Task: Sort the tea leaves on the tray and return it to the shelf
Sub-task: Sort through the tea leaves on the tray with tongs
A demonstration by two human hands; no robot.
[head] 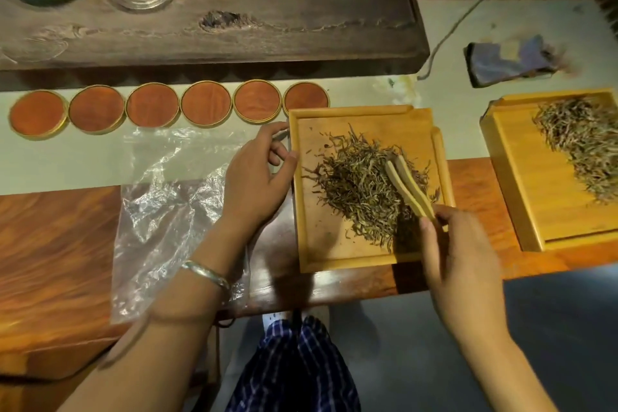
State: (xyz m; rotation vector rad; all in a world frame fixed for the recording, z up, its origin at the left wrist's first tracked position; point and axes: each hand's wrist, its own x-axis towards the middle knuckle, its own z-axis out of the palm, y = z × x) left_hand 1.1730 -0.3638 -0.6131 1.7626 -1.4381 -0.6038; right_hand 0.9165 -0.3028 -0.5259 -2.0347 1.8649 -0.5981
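Observation:
A square wooden tray [311, 244] lies in front of me with a heap of dry tea leaves [357, 187] on it. My right hand [465, 264] grips wooden tongs [408, 187], whose tips rest in the leaves near the tray's right side. At the tray's left rim, my left hand [254, 174] has its fingers curled around the edge. A silver bangle sits on that wrist.
A second tray [521, 197] with tea leaves [585, 147] stands at the right. A clear plastic bag [167, 211] lies left of the near tray. Several round orange coasters [150, 109] line the back. Behind them, a dark wooden board [267, 10] holds glassware. A folded cloth [511, 60] lies far right.

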